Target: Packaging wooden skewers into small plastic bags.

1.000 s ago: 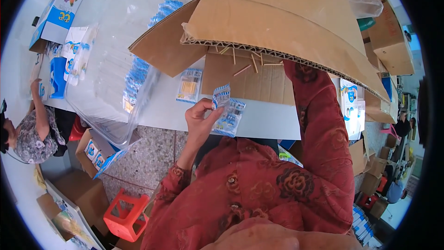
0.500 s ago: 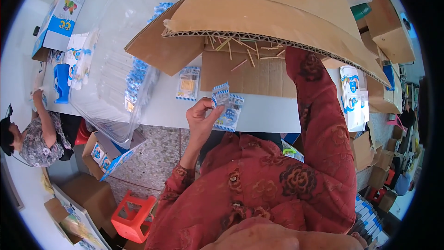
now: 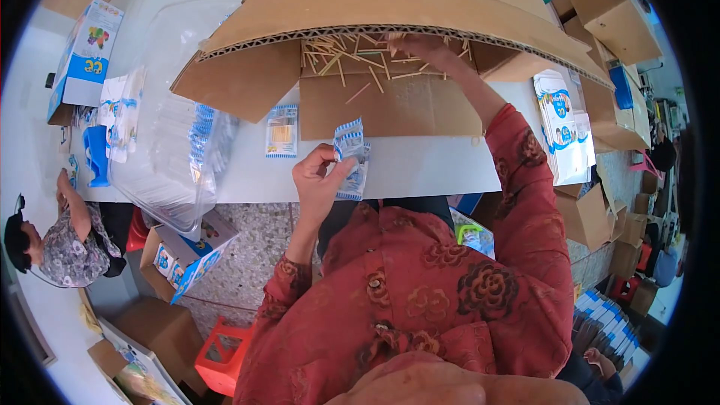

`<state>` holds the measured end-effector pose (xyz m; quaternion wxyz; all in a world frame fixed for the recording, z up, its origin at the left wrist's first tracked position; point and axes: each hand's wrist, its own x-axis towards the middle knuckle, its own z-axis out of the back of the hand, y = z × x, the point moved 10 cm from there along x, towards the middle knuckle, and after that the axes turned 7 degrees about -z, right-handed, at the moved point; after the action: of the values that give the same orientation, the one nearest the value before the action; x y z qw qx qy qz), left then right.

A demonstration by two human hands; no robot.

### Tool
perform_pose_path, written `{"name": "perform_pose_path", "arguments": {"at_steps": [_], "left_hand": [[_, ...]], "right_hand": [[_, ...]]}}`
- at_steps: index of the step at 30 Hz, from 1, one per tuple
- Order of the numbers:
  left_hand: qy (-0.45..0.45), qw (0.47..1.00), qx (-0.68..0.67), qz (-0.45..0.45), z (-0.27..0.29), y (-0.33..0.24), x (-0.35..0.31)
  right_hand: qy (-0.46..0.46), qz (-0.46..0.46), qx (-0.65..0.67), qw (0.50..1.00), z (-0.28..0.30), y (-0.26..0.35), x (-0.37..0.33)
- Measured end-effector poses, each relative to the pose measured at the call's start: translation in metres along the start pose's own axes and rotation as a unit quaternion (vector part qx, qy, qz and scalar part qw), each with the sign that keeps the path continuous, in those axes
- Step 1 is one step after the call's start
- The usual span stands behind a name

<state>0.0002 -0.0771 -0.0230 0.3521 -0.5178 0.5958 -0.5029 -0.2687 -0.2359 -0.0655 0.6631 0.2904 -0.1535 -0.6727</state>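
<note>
My left hand (image 3: 321, 178) is closed on the upper part of a small blue-and-white plastic packet (image 3: 348, 132), pinched between thumb and fingers above the table's near edge. Behind those fingers a second blue-and-white packet (image 3: 357, 180) partly shows. My right hand (image 3: 421, 46) reaches into an open cardboard box (image 3: 390, 105) lying on its side. Its fingertips are together on the thin pale sticks (image 3: 330, 46) scattered inside; the box's upper flap partly covers the fingers. Left of the box, another packet with a yellowish content (image 3: 282, 132) lies flat on the white table (image 3: 420, 172).
A clear plastic tub (image 3: 161, 172) with many packets stands on the left, near a blue-and-white carton (image 3: 88, 52). Printed cartons (image 3: 559, 124) lie at the right. A co-worker (image 3: 64, 236) sits at far left. An orange stool (image 3: 223, 356) is on the floor.
My right hand, hidden by the box flap before, now shows on the sticks. The view has shifted, revealing more of the box's inside. My left hand still holds its packet, slightly raised.
</note>
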Motion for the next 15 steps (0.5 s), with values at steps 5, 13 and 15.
{"name": "perform_pose_path", "arguments": {"at_steps": [5, 13, 15], "left_hand": [[0.051, 0.998, 0.015, -0.043, -0.022, -0.01, 0.013], [0.063, 0.995, 0.049, -0.064, -0.027, -0.01, 0.018], [0.071, 0.994, 0.061, -0.059, -0.034, -0.008, 0.02]], "right_hand": [[-0.051, 0.13, 0.243, 0.96, -0.002, -0.014, -0.013], [0.075, 0.097, 0.414, 0.902, 0.053, 0.118, -0.122], [0.083, 0.128, 0.417, 0.896, 0.057, 0.135, -0.142]]}}
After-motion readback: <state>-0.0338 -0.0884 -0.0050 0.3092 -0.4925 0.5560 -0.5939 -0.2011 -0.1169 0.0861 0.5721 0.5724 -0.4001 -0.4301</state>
